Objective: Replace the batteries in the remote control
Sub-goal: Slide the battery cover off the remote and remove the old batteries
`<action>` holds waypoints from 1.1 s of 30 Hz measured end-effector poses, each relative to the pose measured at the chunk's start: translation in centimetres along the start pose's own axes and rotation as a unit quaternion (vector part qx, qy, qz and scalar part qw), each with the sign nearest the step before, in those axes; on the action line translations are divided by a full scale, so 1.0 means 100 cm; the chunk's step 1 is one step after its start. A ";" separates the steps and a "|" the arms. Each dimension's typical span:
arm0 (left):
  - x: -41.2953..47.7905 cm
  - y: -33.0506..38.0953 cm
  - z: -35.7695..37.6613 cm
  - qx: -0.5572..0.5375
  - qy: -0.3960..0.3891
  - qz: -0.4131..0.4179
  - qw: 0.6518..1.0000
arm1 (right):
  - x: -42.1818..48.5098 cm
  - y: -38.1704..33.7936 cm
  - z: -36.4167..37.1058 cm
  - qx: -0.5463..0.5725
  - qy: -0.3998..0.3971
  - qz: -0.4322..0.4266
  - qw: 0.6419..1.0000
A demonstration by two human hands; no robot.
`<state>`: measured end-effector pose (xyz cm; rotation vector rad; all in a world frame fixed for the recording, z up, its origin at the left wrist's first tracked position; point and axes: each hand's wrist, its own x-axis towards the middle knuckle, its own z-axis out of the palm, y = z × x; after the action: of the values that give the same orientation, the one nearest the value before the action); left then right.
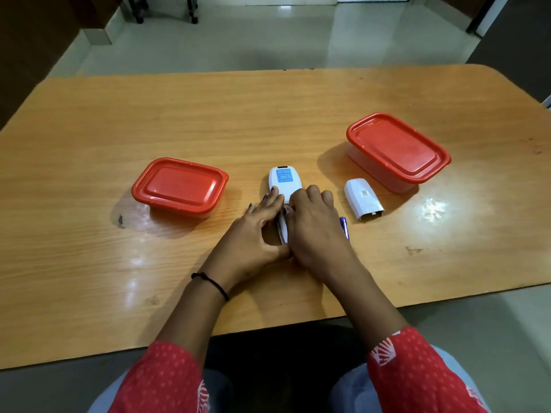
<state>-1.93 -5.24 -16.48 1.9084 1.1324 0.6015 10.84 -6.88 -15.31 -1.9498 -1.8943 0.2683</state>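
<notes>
A white remote control (283, 181) lies face down on the wooden table (208, 114), a blue label on its back. Its near half is covered by both hands. My left hand (256, 234) holds the remote's left side, fingers along the edge and thumb curled under the near end. My right hand (313, 228) lies curled over the open battery bay, fingertips pressing in; what is under them is hidden. The white battery cover (362, 202) lies loose to the right. A blue-purple battery (344, 226) peeks out beside my right hand.
A small container with a red lid (180, 186) stands left of the remote. A larger container with a red lid (398, 149) stands at the back right. The table's near edge runs just under my forearms.
</notes>
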 end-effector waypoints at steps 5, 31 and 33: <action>0.000 0.002 -0.001 0.001 -0.001 -0.003 1.000 | -0.008 -0.001 -0.010 0.075 0.042 -0.022 0.996; -0.006 0.022 0.023 0.042 0.130 0.052 0.989 | -0.040 0.084 -0.068 0.136 0.197 0.127 0.963; -0.003 0.024 0.025 0.034 0.154 0.065 0.985 | -0.028 0.099 -0.076 0.088 0.235 0.115 0.961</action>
<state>0.95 -7.16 -15.83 2.0060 1.2379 0.9671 22.85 -10.73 -12.97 -1.9029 -1.3028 0.0293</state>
